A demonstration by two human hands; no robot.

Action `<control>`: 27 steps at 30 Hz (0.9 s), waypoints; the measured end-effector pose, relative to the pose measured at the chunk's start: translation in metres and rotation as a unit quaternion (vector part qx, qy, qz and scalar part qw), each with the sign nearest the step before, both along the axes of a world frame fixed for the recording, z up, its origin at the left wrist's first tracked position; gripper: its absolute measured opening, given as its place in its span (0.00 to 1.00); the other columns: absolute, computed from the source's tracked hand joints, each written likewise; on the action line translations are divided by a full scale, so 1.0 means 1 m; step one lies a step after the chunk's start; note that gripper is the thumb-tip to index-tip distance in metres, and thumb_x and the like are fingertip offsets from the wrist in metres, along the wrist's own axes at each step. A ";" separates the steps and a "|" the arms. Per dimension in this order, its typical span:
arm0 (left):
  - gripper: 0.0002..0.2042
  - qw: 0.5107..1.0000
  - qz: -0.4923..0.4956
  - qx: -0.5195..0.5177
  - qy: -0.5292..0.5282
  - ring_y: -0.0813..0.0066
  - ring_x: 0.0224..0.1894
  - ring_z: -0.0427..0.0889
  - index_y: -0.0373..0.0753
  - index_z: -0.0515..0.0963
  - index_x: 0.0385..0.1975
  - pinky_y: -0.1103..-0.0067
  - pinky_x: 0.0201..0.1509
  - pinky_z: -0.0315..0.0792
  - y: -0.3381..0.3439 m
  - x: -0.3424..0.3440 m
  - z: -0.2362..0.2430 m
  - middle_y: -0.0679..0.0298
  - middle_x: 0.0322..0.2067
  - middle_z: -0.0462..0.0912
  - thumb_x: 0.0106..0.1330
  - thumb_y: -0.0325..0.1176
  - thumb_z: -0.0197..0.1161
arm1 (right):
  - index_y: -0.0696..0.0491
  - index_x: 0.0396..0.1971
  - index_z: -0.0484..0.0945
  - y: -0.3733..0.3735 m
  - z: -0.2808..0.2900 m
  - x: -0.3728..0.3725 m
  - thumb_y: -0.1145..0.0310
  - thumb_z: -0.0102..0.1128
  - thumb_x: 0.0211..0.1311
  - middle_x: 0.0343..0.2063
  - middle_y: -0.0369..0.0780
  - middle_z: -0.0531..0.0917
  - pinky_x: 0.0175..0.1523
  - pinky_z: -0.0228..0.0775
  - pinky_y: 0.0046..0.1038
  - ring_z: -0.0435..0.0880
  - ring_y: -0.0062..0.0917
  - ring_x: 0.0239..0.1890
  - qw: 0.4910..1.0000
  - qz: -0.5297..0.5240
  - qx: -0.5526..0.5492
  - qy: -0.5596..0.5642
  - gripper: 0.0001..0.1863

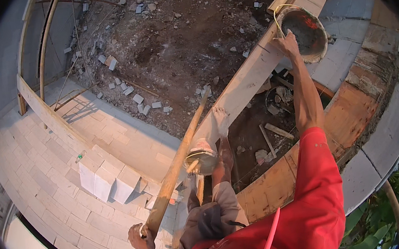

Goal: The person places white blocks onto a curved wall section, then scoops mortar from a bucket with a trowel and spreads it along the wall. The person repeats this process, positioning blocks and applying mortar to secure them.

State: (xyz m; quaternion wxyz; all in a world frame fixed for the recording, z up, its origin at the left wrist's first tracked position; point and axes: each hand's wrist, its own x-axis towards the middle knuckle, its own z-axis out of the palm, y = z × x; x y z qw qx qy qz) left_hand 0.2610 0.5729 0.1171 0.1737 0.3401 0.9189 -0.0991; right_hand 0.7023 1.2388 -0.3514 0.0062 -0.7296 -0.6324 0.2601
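Note:
At the upper right, my right hand [287, 44] grips the near rim of a round bucket [317, 54], with my arm stretched far out. Grey, wet-looking stuff and an orange-red patch show inside, and a thin yellow handle loops at its left. This bucket is by a long wooden plank [252, 75]. At the lower left, my left hand [141, 240] is closed at the near end of a slanting wooden pole [175, 171]. Between that pole and my leg stands a second bucket [202, 162], with a wooden handle poking out of it.
My bare foot rests on the plank, above rubble-strewn ground [167, 45]. White blocks [105, 175] are stacked on the pale block wall at left. Orange-brown boards [353, 108] line the curved block wall at right. Poles [45, 43] rise at far left, and green leaves [389, 216] show at lower right.

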 end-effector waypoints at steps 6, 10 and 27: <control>0.10 1.000 0.016 -0.008 0.016 0.56 0.48 0.83 0.39 0.82 0.36 0.64 0.54 0.75 0.034 0.003 0.006 0.58 0.40 0.86 0.56 0.31 0.72 | 0.60 0.52 0.81 0.025 -0.005 0.021 0.43 0.67 0.56 0.42 0.48 0.87 0.51 0.76 0.36 0.86 0.37 0.44 0.985 -0.127 -0.027 0.114 0.35; 0.11 0.999 0.028 -0.020 0.004 0.57 0.49 0.83 0.39 0.84 0.36 0.65 0.55 0.76 0.021 0.000 0.008 0.59 0.42 0.86 0.56 0.34 0.72 | 0.57 0.48 0.81 0.045 0.033 0.039 0.60 0.64 0.68 0.36 0.40 0.81 0.43 0.74 0.26 0.80 0.27 0.36 0.817 -0.337 0.102 0.457 0.17; 0.16 0.991 0.072 0.109 -0.021 0.62 0.57 0.77 0.38 0.84 0.43 0.65 0.66 0.67 -0.022 -0.004 0.010 0.60 0.45 0.82 0.62 0.43 0.66 | 0.46 0.23 0.70 -0.240 0.323 -0.106 0.52 0.59 0.71 0.17 0.28 0.65 0.23 0.54 0.22 0.57 0.13 0.16 0.867 -0.151 -0.158 0.448 0.19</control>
